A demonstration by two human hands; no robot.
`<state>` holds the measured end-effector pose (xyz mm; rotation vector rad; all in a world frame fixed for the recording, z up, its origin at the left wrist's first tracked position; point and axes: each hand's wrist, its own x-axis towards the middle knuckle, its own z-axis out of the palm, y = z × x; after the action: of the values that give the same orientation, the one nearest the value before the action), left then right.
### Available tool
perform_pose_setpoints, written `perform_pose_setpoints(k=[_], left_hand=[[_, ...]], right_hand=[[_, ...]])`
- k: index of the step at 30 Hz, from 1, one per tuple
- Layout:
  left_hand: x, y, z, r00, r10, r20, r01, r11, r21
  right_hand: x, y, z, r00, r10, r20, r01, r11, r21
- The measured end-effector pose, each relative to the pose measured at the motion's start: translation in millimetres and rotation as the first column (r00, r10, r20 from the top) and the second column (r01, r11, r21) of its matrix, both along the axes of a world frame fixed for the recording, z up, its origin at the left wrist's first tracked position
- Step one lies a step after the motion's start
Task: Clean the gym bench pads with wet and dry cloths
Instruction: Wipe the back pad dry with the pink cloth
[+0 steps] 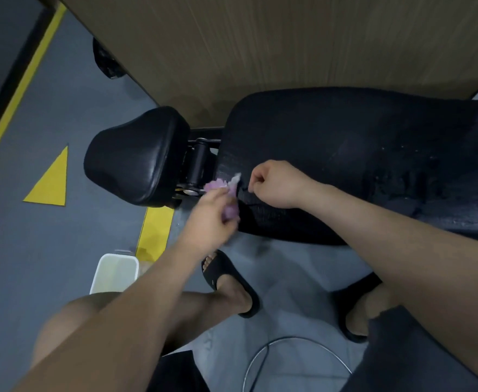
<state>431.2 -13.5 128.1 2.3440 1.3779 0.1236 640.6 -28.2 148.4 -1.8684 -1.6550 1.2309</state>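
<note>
A black gym bench lies across the view, with its long back pad [345, 154] on the right and a smaller seat pad [136, 157] on the left. The back pad shows wet streaks toward its right end. My left hand [209, 219] grips a bunched purple cloth [226, 190] at the near left corner of the back pad, beside the hinge. My right hand [277, 185] rests on the back pad just right of the cloth, its fingers curled. Whether it pinches anything is unclear.
A white bin [114, 274] stands on the grey floor at lower left. A wooden wall [260, 52] runs behind the bench. Yellow floor markings [51, 182] lie left of the seat pad. My feet in black slides [229, 284] stand below the bench, near a metal ring [297, 360].
</note>
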Motion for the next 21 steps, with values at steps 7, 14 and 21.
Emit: perform_pose_setpoints(k=[7, 14, 21], left_hand=[[-7.1, -6.8, -15.6, 0.99, 0.078, 0.118, -0.086, 0.995, 0.06], [-5.4, 2.3, -43.0, 0.998, 0.009, 0.066, -0.005, 0.998, -0.062], [-0.8, 3.7, -34.2, 0.998, 0.035, 0.05, -0.033, 0.999, -0.039]], right_hand=[[0.3, -15.3, -9.4, 0.984, 0.073, 0.161, -0.082, 0.995, 0.049], [7.3, -39.1, -31.0, 0.935, 0.069, 0.348, -0.137, 0.975, 0.174], [14.8, -43.4, -33.1, 0.931, 0.059, 0.359, -0.139, 0.969, 0.203]])
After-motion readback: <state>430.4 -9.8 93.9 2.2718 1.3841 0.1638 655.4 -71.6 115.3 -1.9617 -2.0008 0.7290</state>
